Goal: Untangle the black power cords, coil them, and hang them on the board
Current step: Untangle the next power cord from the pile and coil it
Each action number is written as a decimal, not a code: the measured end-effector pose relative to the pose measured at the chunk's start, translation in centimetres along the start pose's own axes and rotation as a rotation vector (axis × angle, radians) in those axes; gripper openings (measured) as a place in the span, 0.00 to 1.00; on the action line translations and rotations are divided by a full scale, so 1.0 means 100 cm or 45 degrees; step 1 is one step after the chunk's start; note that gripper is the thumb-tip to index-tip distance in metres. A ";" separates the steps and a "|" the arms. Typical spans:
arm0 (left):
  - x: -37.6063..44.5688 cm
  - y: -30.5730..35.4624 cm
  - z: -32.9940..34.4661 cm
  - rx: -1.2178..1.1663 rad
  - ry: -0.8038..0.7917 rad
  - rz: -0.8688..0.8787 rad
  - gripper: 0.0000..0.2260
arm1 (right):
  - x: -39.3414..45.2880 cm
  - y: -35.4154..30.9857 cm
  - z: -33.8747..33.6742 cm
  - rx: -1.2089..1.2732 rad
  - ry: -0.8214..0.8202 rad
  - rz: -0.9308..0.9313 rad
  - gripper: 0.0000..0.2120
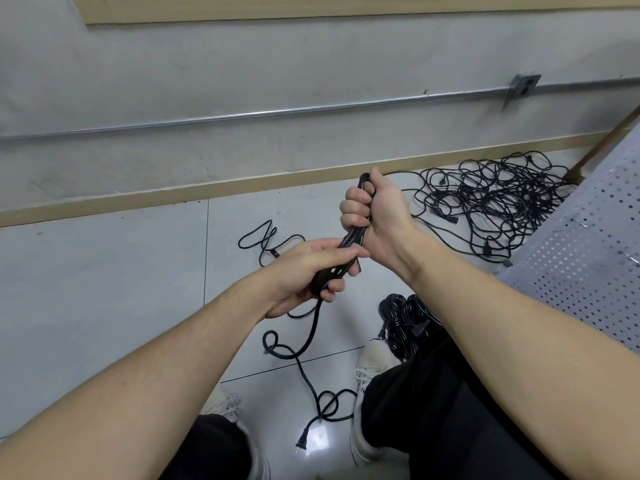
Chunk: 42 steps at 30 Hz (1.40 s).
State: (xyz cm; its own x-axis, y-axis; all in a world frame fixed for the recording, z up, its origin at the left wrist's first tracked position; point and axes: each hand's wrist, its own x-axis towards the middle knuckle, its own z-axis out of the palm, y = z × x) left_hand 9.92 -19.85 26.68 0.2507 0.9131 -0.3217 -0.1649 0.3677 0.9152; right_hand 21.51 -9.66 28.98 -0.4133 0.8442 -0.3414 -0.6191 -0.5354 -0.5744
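Note:
A folded bundle of black power cord (350, 239) runs between both hands above the floor. My right hand (375, 211) grips its upper end, fingers curled round the loops. My left hand (311, 271) grips the lower end. From the left hand a loose tail (304, 344) hangs to the tiles and ends in a plug (302, 443) between my shoes. A big tangle of black cords (491, 199) lies on the floor at the right by the wall. Several coiled cords (401, 320) lie beside my right knee.
A perforated white board (585, 265) leans in at the right edge. A short loose cord (263, 240) lies on the tiles beyond my left hand. A grey wall with a metal conduit (242, 116) and an outlet box (523, 86) stands ahead.

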 end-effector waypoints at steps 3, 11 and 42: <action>0.002 0.000 0.003 0.092 0.046 0.002 0.08 | 0.002 0.001 -0.005 -0.052 0.017 -0.016 0.22; 0.011 0.007 -0.004 -0.052 0.476 0.235 0.11 | 0.007 0.012 -0.035 -1.392 -0.087 0.043 0.14; 0.014 -0.001 -0.077 1.155 1.255 0.271 0.08 | -0.019 0.015 -0.028 -1.422 -0.470 0.064 0.06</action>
State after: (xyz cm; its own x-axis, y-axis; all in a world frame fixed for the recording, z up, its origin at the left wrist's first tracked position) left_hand 2.98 -17.26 24.26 -0.5453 0.8235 0.1564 0.6629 0.3095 0.6817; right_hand 23.21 -11.98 26.68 -0.7026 0.6658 -0.2514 0.2560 -0.0931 -0.9622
